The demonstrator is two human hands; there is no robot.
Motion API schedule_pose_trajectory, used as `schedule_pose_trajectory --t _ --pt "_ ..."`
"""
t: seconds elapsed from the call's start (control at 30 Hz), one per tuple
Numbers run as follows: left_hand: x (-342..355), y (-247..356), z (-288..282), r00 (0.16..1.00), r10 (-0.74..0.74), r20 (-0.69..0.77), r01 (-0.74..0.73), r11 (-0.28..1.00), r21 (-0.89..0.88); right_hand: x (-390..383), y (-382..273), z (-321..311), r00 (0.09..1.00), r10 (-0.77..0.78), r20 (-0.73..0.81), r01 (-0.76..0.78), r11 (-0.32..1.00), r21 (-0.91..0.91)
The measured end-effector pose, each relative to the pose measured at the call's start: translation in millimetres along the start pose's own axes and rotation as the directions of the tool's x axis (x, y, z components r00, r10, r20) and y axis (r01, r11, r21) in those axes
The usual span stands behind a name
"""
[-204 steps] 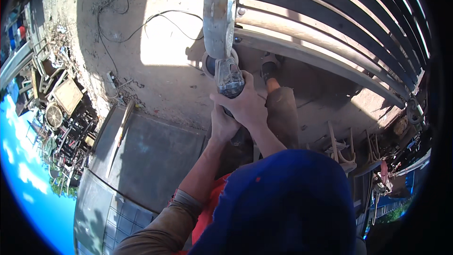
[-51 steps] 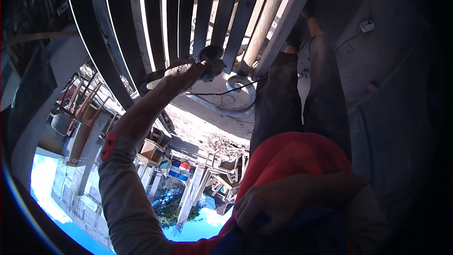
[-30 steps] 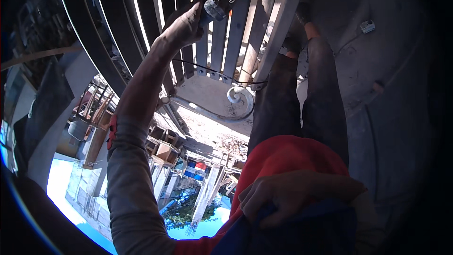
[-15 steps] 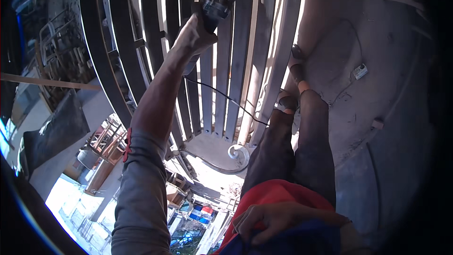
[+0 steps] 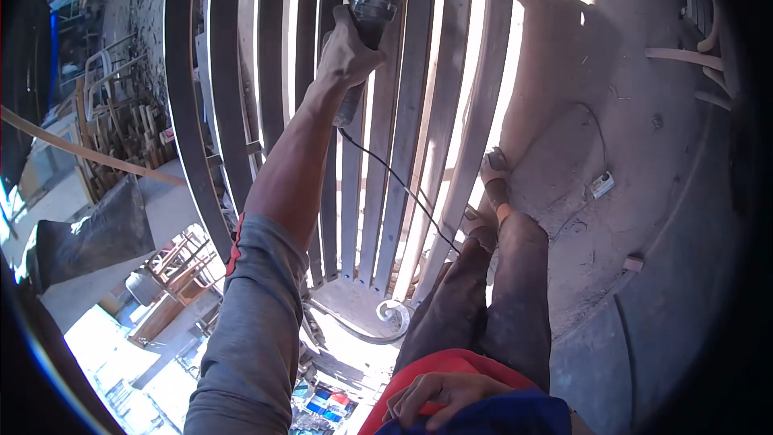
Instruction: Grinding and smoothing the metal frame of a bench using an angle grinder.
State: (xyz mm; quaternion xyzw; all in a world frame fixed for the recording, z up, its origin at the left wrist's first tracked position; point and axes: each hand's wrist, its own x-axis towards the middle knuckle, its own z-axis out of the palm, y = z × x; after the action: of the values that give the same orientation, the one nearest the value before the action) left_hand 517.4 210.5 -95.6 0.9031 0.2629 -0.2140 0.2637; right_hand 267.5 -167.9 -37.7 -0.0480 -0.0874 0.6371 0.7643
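Observation:
My left hand [image 5: 348, 58] is closed around the body of a dark angle grinder [image 5: 375, 2], arm stretched out over a long slatted bench [image 5: 403, 153]. The round head of the grinder lies at or just above the grey slats; contact cannot be made out. From its rear end a black cord [image 5: 390, 169] runs down across the slats toward my legs. My right hand [image 5: 439, 393] rests at my waist on red and blue clothing, fingers loosely bent and apart, with no tool in it.
A pale scroll-shaped piece [image 5: 393, 318] curls at the bench's near end. On the floor to the right lie a white socket box [image 5: 602, 184] with a cable and a small block [image 5: 633, 263]. Curved chair parts [image 5: 684, 56] stand far right; stacked wood [image 5: 121, 141] fills the left.
The whole view has shifted, bringing more of the right-hand floor and chair parts into sight. My left hand still grips the grinder over the slats; my right hand stays at my waist.

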Motion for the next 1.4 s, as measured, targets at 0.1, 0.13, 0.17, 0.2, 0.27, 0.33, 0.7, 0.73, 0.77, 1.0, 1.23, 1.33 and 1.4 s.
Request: schedule_pose_trajectory --t 0.1,0.13,0.17,0.2,0.27,0.33,0.7,0.73,0.77,1.0,1.23,1.33,1.4 --pt "17 13 8 0.994 0.087 -0.07 -0.084 0.996 0.039 -8 5 -8 0.999 -0.034 -0.041 0.035 0.999 0.027" --pt "23 18 8 0.993 0.091 -0.071 -0.089 0.995 0.041 -10 7 -11 0.997 -0.047 -0.055 0.049 0.998 0.035" --pt "32 24 7 0.993 0.086 -0.079 -0.084 0.996 0.032 -13 9 -14 0.996 -0.06 -0.07 0.063 0.997 0.043" --pt "42 32 4 0.993 0.079 -0.092 -0.078 0.997 0.022 -16 9 -17 0.994 -0.071 -0.082 0.075 0.996 0.05" --pt "62 48 -2 0.991 0.066 -0.116 -0.066 0.998 0.004 -22 11 -24 0.99 -0.094 -0.106 0.101 0.993 0.065" --pt "85 60 -11 0.988 0.062 -0.141 -0.059 0.998 0.025 -24 14 -31 0.985 -0.119 -0.129 0.13 0.988 0.08" --pt "198 132 -28 0.973 0.1 -0.208 -0.084 0.993 0.084 -46 36 -68 0.914 -0.257 -0.315 0.314 0.939 0.143" --pt "207 137 -30 0.975 0.105 -0.196 -0.088 0.992 0.094 -47 39 -70 0.903 -0.268 -0.335 0.331 0.932 0.148" --pt "215 143 -29 0.977 0.109 -0.183 -0.091 0.991 0.103 -49 42 -72 0.893 -0.277 -0.354 0.348 0.925 0.152" --pt "265 155 -40 0.998 0.023 -0.061 -0.001 0.941 0.339 -52 55 -69 0.836 -0.296 -0.462 0.424 0.883 0.203" --pt "162 145 -17 0.996 0.084 -0.042 -0.074 0.977 0.202 -49 48 -32 0.742 -0.203 -0.639 0.437 0.869 0.232" --pt "117 108 -31 0.991 0.108 -0.077 -0.089 0.971 0.222 -43 45 -30 0.756 -0.146 -0.638 0.376 0.895 0.241" --pt "87 85 -24 0.993 0.09 -0.078 -0.073 0.977 0.202 -42 52 -31 0.762 -0.096 -0.64 0.321 0.915 0.244"
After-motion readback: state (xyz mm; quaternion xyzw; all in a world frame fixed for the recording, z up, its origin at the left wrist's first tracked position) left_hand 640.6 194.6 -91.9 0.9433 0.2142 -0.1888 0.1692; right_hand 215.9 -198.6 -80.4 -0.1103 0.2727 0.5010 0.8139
